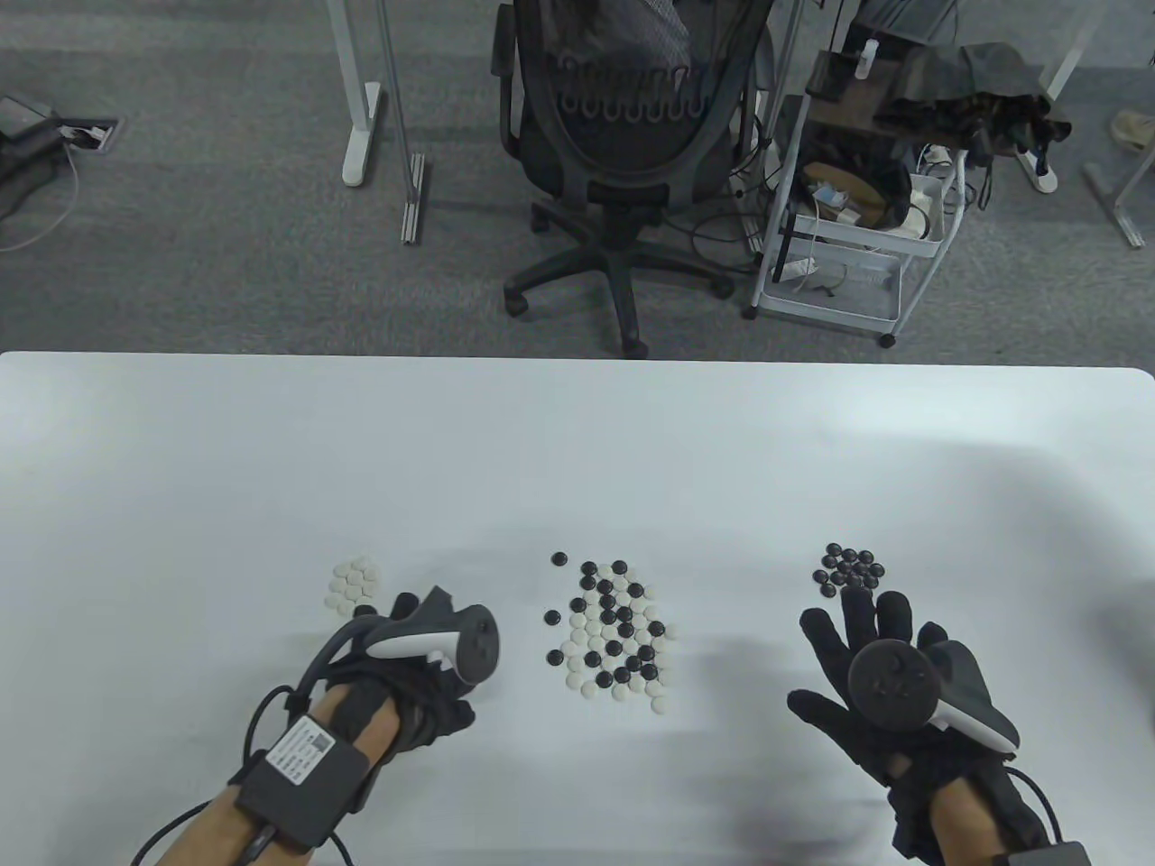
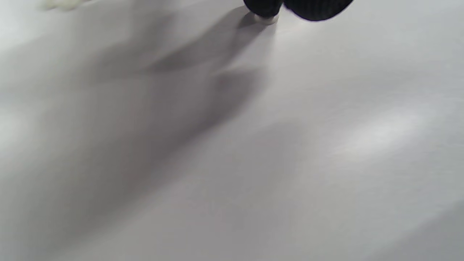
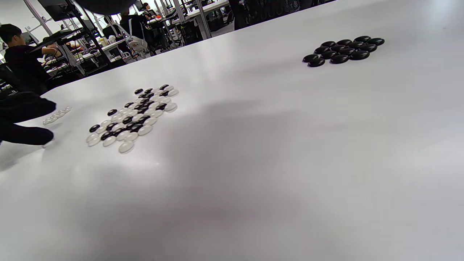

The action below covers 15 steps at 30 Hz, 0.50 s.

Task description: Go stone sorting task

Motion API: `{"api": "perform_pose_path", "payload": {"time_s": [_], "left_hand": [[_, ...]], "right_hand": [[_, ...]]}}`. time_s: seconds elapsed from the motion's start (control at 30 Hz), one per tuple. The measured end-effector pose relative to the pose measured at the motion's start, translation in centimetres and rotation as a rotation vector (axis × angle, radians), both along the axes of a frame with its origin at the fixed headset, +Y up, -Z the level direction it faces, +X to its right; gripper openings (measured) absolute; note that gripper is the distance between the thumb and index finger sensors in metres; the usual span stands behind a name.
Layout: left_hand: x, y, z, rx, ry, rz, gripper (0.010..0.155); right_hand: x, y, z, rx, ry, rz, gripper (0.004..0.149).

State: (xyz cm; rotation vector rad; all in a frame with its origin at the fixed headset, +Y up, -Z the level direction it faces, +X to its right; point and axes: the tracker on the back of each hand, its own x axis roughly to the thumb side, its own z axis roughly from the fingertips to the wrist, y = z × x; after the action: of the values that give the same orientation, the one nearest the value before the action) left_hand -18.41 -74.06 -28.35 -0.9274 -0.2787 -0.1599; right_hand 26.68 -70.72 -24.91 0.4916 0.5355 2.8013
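A mixed heap of black and white stones (image 1: 609, 631) lies at the table's middle, also seen in the right wrist view (image 3: 134, 116). A small group of white stones (image 1: 355, 582) sits to its left, and a group of black stones (image 1: 850, 568) (image 3: 342, 49) to its right. My left hand (image 1: 383, 618) is just below the white group, fingers curled; the left wrist view shows its fingertips (image 2: 264, 7) pinching a white stone (image 2: 266, 19) against the table. My right hand (image 1: 857, 631) hovers just below the black group with fingers spread, holding nothing.
The white table (image 1: 577, 433) stretches bare toward its far edge. Beyond it stand an office chair (image 1: 623, 135) and a white trolley (image 1: 848, 234) on the floor. People work at desks far back in the right wrist view.
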Motion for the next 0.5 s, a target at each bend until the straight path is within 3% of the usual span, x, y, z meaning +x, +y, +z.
{"api": "perform_pose_path", "payload": {"time_s": [0.13,0.23,0.5], "left_hand": [[-6.4,0.3,-0.4,0.031,0.210,-0.051,0.061],[-9.1,0.1,-0.9,0.031,0.329,-0.009,0.061],[-11.5,-0.5,-2.5,0.047,0.451,0.039,0.062]], "right_hand": [[-0.2,-0.2,-0.1,-0.011,0.006,0.010,0.084],[-0.2,-0.3,-0.1,-0.014,0.006,0.014,0.084],[-0.2,-0.2,-0.1,-0.020,-0.001,0.015,0.084]]}}
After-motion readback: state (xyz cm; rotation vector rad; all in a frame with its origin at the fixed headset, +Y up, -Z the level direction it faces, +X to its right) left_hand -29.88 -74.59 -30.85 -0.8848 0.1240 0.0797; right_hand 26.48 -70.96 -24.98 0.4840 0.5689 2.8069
